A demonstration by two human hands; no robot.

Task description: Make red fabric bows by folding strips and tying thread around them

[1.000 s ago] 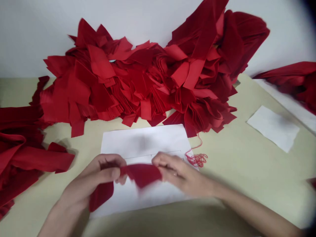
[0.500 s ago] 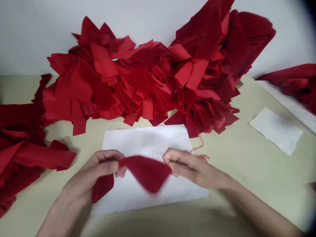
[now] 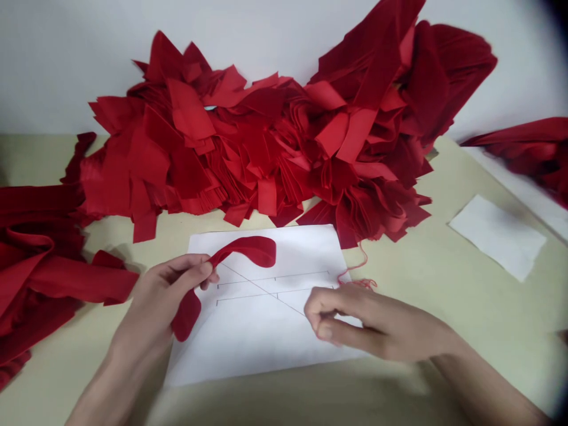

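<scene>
My left hand (image 3: pixel 171 290) pinches a strip of red velvet ribbon (image 3: pixel 251 248) between thumb and fingers. One end of the strip curls up and to the right; the other end hangs below the fingers. From the pinched part a thin dark thread (image 3: pixel 264 289) runs taut, down and rightward, to my right hand (image 3: pixel 341 322). Thumb and forefinger of that hand are closed on the thread; whether a needle is in them is hidden. Beneath both hands lies a white sheet of paper (image 3: pixel 261 346) with two ruled lines and short tick marks.
A big heap of red cut fabric strips (image 3: pixel 239 148) spans the back of the table against the wall. More red fabric (image 3: pixel 57 275) lies at left. Loose red threads (image 3: pixel 366 283) lie beside the sheet. A small white paper (image 3: pixel 499 236) rests at right, near another red pile (image 3: pixel 532 151).
My right hand has let go of the ribbon and moved right and down, with the thread now stretched between the hands. The ribbon's free end has swung up over the sheet.
</scene>
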